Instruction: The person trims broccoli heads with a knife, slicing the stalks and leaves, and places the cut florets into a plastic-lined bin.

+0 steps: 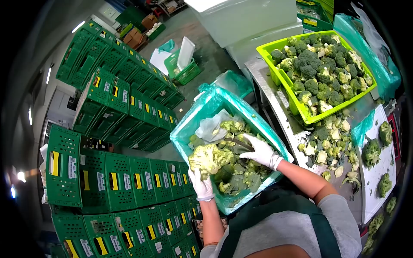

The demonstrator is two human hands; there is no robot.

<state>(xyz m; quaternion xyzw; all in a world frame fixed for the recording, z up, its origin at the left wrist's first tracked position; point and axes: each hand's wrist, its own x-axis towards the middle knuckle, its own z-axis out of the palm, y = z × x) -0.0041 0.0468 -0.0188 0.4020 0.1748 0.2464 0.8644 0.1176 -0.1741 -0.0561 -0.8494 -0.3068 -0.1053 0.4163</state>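
My gloved left hand [201, 185] is closed around the edge of a broccoli head [210, 158], whose pale stem side faces me. In my gloved right hand [261, 153] is a knife [239, 144], its dark blade pointing left toward the broccoli. Both hands are over a bin lined with a green plastic bag [269, 124]. Broccoli leaves and trimmings [243, 178] lie inside it, along with a crumpled whitish plastic piece [214, 126].
A lime-green crate [297, 109] heaped with broccoli florets [316, 64] stands on the metal table at right. Loose trimmings [329, 142] are scattered beside it. A white cutting board [373, 189] holds broccoli heads [371, 153]. Stacked green crates [142, 172] line the left.
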